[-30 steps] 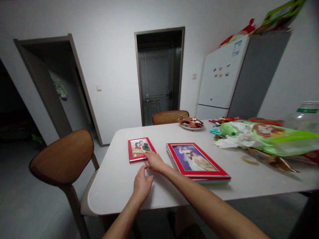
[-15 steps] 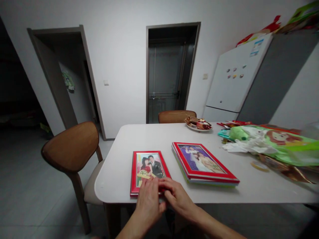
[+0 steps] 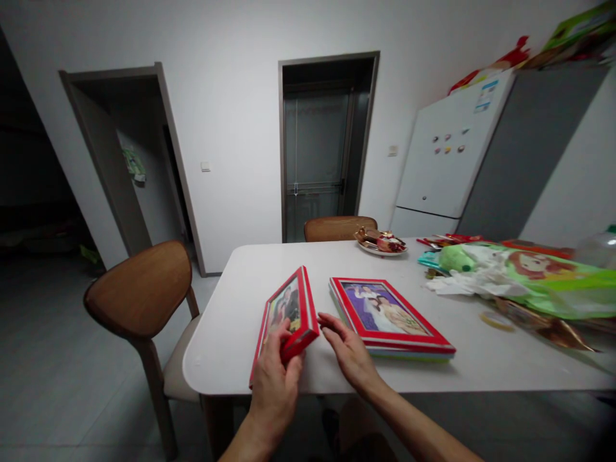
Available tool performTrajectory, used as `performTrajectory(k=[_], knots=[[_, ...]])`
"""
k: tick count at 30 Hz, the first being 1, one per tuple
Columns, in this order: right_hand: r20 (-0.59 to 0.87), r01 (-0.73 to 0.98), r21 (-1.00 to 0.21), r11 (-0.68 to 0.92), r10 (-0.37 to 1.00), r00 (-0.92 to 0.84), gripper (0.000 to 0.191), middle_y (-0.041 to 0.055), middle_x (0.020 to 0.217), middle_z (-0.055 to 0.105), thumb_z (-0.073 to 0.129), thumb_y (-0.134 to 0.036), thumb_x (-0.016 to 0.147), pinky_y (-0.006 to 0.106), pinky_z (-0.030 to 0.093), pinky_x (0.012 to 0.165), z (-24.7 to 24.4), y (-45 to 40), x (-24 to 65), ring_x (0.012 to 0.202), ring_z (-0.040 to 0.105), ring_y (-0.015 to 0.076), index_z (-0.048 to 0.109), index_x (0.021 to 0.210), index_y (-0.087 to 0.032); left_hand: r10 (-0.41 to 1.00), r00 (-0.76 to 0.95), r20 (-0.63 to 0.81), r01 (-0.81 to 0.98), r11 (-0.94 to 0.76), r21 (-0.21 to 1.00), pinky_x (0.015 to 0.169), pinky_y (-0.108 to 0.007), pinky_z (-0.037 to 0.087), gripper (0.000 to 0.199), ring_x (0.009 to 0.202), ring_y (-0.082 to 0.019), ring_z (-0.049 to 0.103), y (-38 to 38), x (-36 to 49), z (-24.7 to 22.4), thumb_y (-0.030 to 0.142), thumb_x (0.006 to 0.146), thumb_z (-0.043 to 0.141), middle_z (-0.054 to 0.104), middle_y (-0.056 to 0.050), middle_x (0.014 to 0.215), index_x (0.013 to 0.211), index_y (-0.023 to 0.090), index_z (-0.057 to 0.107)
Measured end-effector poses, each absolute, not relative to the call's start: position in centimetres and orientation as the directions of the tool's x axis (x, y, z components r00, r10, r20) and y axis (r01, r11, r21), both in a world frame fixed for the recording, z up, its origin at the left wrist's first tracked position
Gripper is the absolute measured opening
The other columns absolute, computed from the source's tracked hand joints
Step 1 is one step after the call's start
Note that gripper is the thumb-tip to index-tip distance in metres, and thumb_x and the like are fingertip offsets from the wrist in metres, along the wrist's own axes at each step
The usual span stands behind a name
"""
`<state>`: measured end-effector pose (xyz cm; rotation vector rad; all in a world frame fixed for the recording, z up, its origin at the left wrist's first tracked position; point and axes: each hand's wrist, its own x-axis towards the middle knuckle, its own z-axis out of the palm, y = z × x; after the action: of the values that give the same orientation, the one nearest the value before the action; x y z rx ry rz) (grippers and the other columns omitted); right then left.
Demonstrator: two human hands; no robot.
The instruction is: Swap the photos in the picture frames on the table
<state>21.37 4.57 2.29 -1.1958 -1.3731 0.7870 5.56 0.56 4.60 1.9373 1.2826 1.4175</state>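
A small red-framed photo [image 3: 308,308] is tilted up on its left long edge, its right side raised off the white table [image 3: 216,359]. My left hand [image 3: 276,372] grips its near edge, fingers over the front and thumb at the underside. Just right of that frame, my right hand [image 3: 349,353] is raised with fingers stretched out and holds nothing. Beyond my right hand lies a larger red photo frame [image 3: 409,340], flat on top of a stack with a green layer at the bottom.
A plate [image 3: 382,251] of wrapped items sits at the table's far edge. Green plastic bags [image 3: 553,289], white tissues [image 3: 481,285] and a tape roll [image 3: 496,321] lie on the right. Brown chairs stand at the left [image 3: 139,289] and far side [image 3: 339,228].
The small frame has gone from lying flat to tilted, right side up. My left hand now grips its near edge, and my right hand has come off it, moving right and opening.
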Motion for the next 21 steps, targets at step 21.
performTrajectory(k=[21], knots=[[0.302,0.812,-0.387,0.438,0.892,-0.337,0.038,0.0080,0.110,0.051,0.050,-0.026,0.069,0.033,0.032,0.083,0.8,5.1,19.2,0.097,0.046,0.0207,0.055,0.107,-0.024,0.947,0.013,0.320,0.665,-0.247,0.705,0.101,-0.047,0.020,0.050,0.117,-0.024,0.038,0.1,0.5,-1.5,0.032,0.074,0.048,0.046,-0.011,0.124,0.121,0.016,0.038]])
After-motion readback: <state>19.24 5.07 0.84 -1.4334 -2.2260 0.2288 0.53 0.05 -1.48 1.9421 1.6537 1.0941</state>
